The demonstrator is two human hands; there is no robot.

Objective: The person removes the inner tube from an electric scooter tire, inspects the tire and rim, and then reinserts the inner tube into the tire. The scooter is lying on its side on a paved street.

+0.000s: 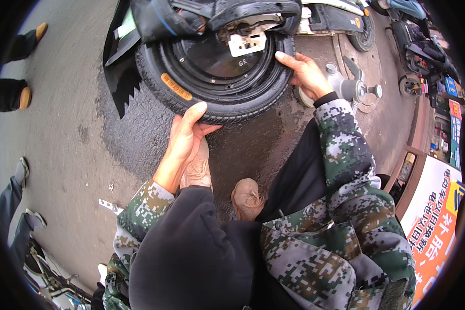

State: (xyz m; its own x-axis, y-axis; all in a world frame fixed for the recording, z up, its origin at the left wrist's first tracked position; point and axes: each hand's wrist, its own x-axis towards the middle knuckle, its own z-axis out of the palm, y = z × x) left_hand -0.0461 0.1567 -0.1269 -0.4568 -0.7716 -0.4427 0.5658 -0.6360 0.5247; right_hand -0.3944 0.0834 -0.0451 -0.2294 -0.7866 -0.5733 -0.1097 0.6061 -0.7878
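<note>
Along the left rim, a grey outdoor pavement [72,113] is seen, its dry surface lightly specked; brown shoes [25,97] and grey shoes [35,218] of bystanders are planted on it, and a bicycle [51,279], partly cut off, is shown in the lower corner; a white perforated strip [108,206] is left lying flat near the person's camouflage sleeve [149,207]; a little farther right, the ground is darkened by a wet patch [120,135], above which a black jagged-edged flap [123,77] is hung; the left hand [185,137] is placed at the lower left of the tyre [237,109], its thumb laid on the rubber and its fingers extended under the edge; whether this grip is firmly closed cannot be told; the tyre is mounted on a black-disc wheel [204,59] under a vehicle's dark bodywork [212,15], an orange label [176,87] being carried on its sidewall; beneath it, pale pinkish shoes [247,199] are set on damp ground; the tyre's right side is gripped by the right hand [311,76], thumb in front and fingers curled behind; just beside that hand, a grey metal device [352,89] is stood on the pavement; farther right, parked scooters [418,49] are ranged, and a white, orange and yellow signboard [433,212] is propped below them.
</note>
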